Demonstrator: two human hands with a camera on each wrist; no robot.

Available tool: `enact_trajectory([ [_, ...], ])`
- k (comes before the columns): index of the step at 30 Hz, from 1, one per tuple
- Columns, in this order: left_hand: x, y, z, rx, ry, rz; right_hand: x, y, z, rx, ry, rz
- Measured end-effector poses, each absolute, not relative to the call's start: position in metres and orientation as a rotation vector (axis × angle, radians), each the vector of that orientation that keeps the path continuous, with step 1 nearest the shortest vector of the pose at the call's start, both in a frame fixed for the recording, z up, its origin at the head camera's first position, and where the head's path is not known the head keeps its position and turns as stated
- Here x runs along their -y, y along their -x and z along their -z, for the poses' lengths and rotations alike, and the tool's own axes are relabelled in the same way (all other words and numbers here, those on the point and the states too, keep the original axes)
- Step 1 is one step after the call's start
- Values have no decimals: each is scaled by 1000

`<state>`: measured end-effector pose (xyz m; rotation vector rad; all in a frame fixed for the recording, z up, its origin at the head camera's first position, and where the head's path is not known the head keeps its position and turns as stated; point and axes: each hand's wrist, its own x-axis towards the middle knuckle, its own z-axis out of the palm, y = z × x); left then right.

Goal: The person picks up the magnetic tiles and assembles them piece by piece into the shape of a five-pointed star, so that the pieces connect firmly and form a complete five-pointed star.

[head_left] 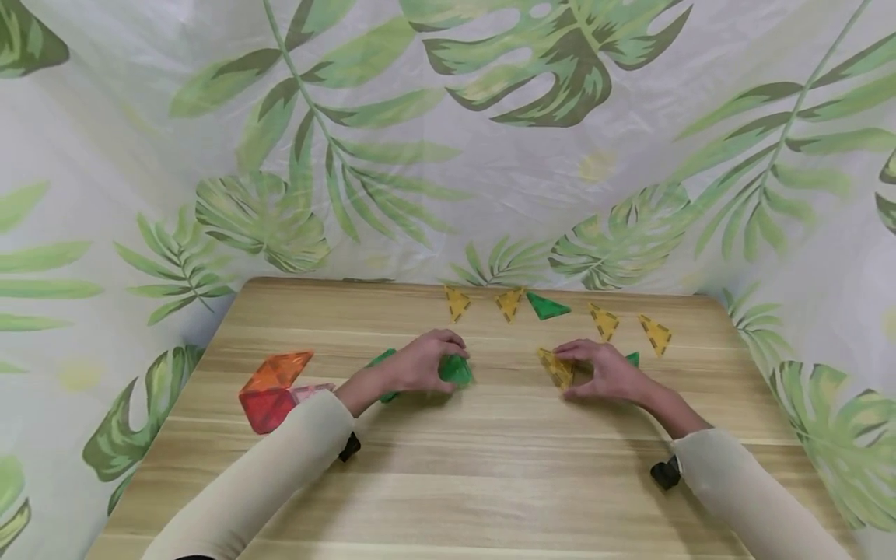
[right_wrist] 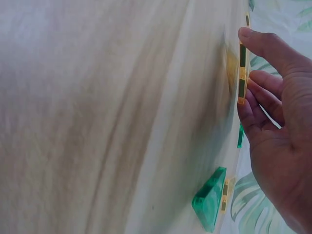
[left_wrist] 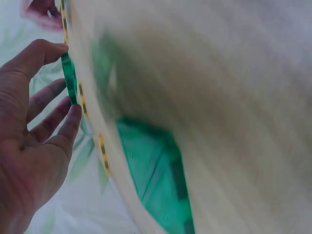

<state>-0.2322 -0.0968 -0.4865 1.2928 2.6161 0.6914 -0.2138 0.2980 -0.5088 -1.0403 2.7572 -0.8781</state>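
My left hand pinches a translucent green magnetic tile between thumb and fingers. In the left wrist view this green tile appears edge-on, held just over the table. Another green piece lies on the wood beneath that wrist. To the right, a yellow triangular magnetic tile is pinched by my right hand. The right wrist view shows the yellow tile edge-on, dark magnet strips along its side. A green triangular tile lies near the right wrist, mostly hidden by the hand in the head view.
Along the table's far edge lie several yellow triangles and a green triangle. At the left stands a cluster of an orange tile, a red tile and a pink tile. A leaf-print cloth hangs behind the wooden table.
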Motion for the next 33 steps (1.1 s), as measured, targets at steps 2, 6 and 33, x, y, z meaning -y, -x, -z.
enact_trajectory([
  [2, 93, 228, 488, -2606, -1314, -669, -296, 212, 509, -2760, 1063, 876],
  [6, 87, 220, 492, -2587, -1305, -659, -292, 209, 509, -2765, 1086, 884],
  [33, 95, 228, 485, -2332, -1380, -656, -284, 200, 512, -2729, 1074, 901],
])
